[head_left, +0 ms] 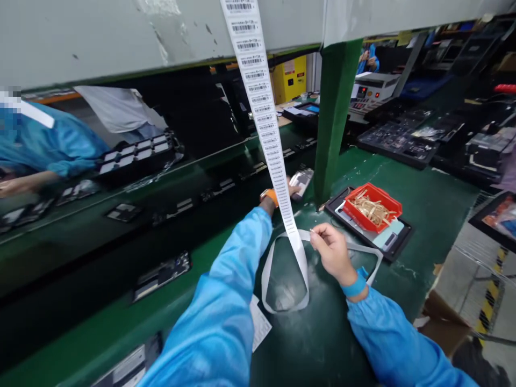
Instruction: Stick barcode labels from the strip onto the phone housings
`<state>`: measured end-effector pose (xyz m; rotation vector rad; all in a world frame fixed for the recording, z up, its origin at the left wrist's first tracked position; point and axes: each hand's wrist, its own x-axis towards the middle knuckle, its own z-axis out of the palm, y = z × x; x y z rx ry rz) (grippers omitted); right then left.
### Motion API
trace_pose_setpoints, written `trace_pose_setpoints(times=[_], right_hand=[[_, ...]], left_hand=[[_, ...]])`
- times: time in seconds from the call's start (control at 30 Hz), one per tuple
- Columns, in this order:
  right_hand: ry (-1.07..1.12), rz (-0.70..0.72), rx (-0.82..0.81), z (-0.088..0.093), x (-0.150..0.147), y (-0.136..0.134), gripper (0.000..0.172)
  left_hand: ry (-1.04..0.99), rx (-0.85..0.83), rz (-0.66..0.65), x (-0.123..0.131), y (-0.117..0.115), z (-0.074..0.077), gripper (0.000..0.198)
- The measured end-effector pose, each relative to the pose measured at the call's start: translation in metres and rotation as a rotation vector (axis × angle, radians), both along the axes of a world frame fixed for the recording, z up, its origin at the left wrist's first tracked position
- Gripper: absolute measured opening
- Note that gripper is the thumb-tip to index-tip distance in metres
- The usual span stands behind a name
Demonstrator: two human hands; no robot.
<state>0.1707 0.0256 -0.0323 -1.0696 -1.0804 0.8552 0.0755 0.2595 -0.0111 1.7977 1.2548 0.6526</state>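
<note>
My left hand [293, 189] reaches forward, partly hidden behind a hanging strip of barcode labels [269, 145]. Its fingers are on the near edge of a flat silver electronic device [302, 181] beside the green post. My right hand [332, 252] is closed in a pinch, with a tiny pale bit at the fingertips that I cannot make out. The strip hangs from above, loops on the green tabletop [322, 333] and runs on behind my right hand. A printed white paper [260, 325] lies partly under my left sleeve.
A red bin [373, 207] of tan strips stands on a black tray [391, 250] at the right. A green post [332, 123] rises ahead. Several devices [163, 275] lie along the dark line at the left. A co-worker's hand [26, 184] is across it.
</note>
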Motion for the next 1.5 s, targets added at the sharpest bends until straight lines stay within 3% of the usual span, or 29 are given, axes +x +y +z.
trace_pose_setpoints(times=[0.07, 0.13, 0.2, 0.27, 0.37, 0.43, 0.47, 0.57, 0.77, 1.0, 1.2, 1.5], right_hand=[[-0.008, 0.042, 0.007, 0.004, 0.001, -0.003, 0.026], [-0.025, 0.087, 0.014, 0.007, 0.0, -0.007, 0.027], [-0.035, 0.16, 0.017, 0.01, -0.003, -0.012, 0.027], [-0.028, 0.275, 0.003, 0.015, -0.011, -0.019, 0.026], [0.001, 0.486, -0.029, 0.028, -0.031, -0.031, 0.023], [-0.002, 0.614, -0.058, 0.04, -0.047, -0.039, 0.022], [-0.017, 0.662, -0.071, 0.047, -0.056, -0.044, 0.022], [-0.093, 0.74, -0.104, 0.06, -0.077, -0.058, 0.024], [-0.11, 0.776, -0.218, 0.048, -0.092, -0.074, 0.033], [-0.068, 0.783, -0.248, 0.039, -0.093, -0.073, 0.034], [-0.052, 0.773, -0.248, 0.036, -0.092, -0.072, 0.032], [-0.098, 0.777, -0.228, 0.035, -0.087, -0.069, 0.029]], left_hand=[[-0.104, -0.04, 0.06, -0.046, -0.019, 0.006, 0.036], [-0.235, -0.093, 0.125, -0.1, -0.054, 0.013, 0.04], [-0.508, -0.2, 0.207, -0.151, -0.108, 0.02, 0.052], [-0.795, -0.283, 0.253, -0.187, -0.172, 0.027, 0.064], [-1.036, -0.321, 0.256, -0.201, -0.253, 0.032, 0.067], [-1.149, -0.417, 0.233, -0.194, -0.284, 0.032, 0.056], [-1.188, -0.488, 0.218, -0.188, -0.293, 0.032, 0.059], [-1.243, -0.682, 0.185, -0.17, -0.305, 0.028, 0.089], [-1.154, -0.81, 0.097, -0.139, -0.313, 0.019, 0.083], [-1.149, -0.777, 0.291, -0.129, -0.313, 0.024, 0.053], [-1.131, -0.706, 0.384, -0.127, -0.316, 0.026, 0.06], [-1.121, -0.604, 0.36, -0.124, -0.318, 0.024, 0.056]])
